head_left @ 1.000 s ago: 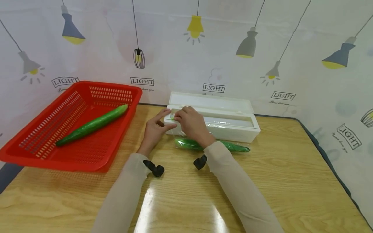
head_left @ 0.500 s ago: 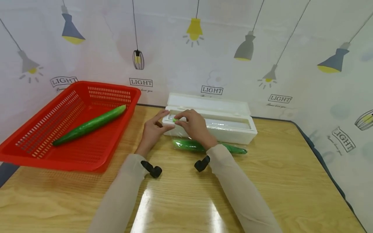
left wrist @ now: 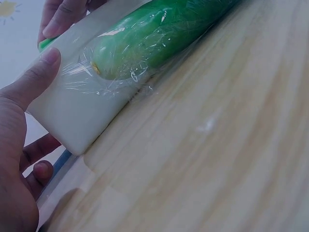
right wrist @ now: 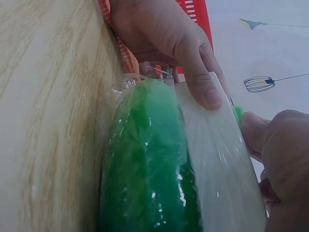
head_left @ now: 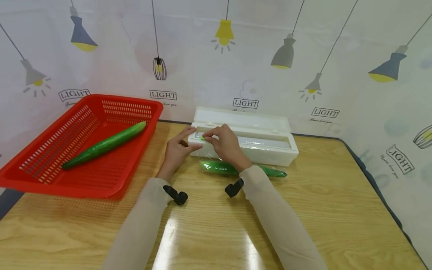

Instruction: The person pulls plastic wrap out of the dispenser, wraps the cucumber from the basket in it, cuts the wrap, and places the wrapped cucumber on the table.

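Note:
A white cling film box (head_left: 270,154) stands at the back of the table, its lid (head_left: 241,117) raised. My left hand (head_left: 175,152) grips the box's left end, thumb on the front wall and fingers behind. Between thumb and forefinger my right hand (head_left: 227,144) pinches a small green slide cutter (head_left: 203,138) on the box's top, near the left end. In front of the box lies a cucumber (head_left: 219,167) covered in clear film (left wrist: 79,79), which stretches up over the front wall. The right hand and wrist hide part of this cucumber in the head view.
To the left, a red plastic basket (head_left: 135,165) with slotted walls holds another cucumber (head_left: 104,145). The wooden table (head_left: 209,225) meets a printed backdrop (head_left: 189,45) behind the box and along the right side.
The green slide cutter and my right fingers have shifted slightly right along the box. The right forefinger has straightened somewhat. My left hand keeps its grip on the box end.

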Available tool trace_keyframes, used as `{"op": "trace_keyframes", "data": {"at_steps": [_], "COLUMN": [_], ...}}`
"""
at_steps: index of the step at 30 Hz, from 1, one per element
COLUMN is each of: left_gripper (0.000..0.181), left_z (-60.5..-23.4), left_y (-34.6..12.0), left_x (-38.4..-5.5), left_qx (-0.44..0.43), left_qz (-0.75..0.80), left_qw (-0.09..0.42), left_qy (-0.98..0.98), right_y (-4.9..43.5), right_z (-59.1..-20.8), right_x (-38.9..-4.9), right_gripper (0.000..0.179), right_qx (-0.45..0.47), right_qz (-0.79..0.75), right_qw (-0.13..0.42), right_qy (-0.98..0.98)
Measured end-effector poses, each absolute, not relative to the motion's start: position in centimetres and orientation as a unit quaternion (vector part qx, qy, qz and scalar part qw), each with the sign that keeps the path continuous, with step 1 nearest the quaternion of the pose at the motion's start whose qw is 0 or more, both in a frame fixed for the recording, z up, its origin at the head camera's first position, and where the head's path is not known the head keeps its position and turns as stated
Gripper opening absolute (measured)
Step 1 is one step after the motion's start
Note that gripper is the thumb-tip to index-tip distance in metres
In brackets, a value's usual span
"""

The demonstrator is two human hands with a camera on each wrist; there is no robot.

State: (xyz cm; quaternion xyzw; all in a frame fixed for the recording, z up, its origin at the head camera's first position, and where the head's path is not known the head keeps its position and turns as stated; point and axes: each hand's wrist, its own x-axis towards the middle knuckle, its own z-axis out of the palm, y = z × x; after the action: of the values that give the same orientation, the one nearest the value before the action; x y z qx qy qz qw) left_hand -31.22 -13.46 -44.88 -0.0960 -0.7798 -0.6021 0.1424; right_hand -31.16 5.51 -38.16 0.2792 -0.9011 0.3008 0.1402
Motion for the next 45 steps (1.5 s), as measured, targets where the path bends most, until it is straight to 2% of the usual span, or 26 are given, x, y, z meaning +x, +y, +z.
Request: {"op": "trace_keyframes", "data": {"at_steps": [18, 45], "left_gripper": [0.062, 0.063], "left_z": [-44.6, -44.6], "left_y": [-13.4, -13.4], "left_x": [-31.1, -31.1], "left_qx": [-0.090, -0.092], "left_qz": [-0.595, -0.600], "left_qw": [0.139, 0.140], "left_qy": [-0.787, -0.782], "right_y": [6.6, 8.0], "right_z": [-38.5, -38.7], "right_x": [-31.1, -30.7], "right_gripper": [0.011, 0.009], "right_qx": [0.297, 0.316], "right_qz": [0.272, 0.283], "right_qw": [0.188, 0.219], "right_qy": [-0.896, -0.879]}}
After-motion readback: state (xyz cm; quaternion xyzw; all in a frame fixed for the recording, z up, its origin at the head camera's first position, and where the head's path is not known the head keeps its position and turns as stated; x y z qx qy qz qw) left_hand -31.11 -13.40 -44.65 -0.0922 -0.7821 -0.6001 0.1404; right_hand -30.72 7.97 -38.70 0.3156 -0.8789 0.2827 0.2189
